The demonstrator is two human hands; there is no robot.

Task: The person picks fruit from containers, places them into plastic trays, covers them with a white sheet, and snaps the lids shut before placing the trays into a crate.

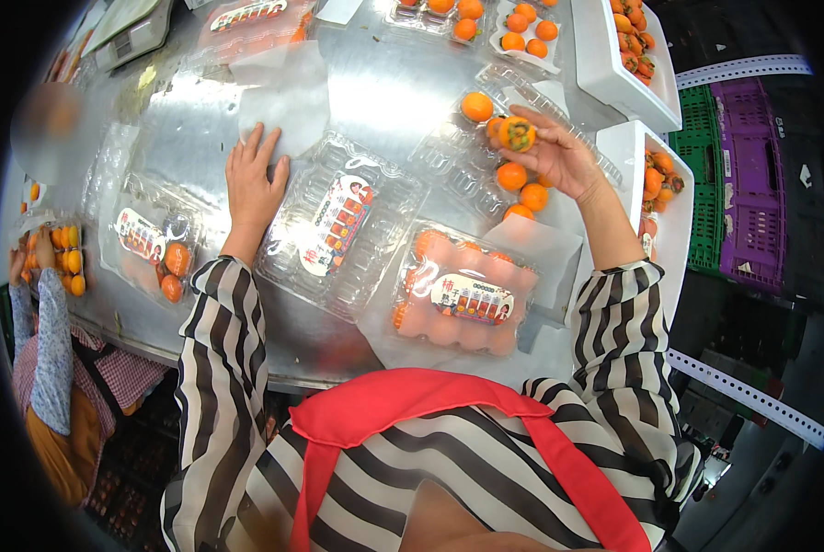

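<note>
My right hand [562, 157] grips an orange persimmon [517, 134], its green calyx facing up, with part of another orange fruit visible beside it. Below is an unfolded clear plastic clamshell [446, 148] with several persimmons in and around it, such as one at its upper edge [477, 107]. On the steel table, my left hand [255, 181] rests palm down with nothing in it, fingertips at a white paper sheet [284, 93]. Just right of it lies a labelled clamshell [281, 259] with no fruit visible inside. Nearer my body sits a filled, labelled clamshell [412, 328].
White foam boxes of persimmons [629, 159] line the right side, beside green [695, 179] and purple crates [750, 186]. Another labelled clamshell [177, 231] lies left. A co-worker's hands [45, 250] touch a fruit pack [67, 259]. A scale [126, 34] stands at back left.
</note>
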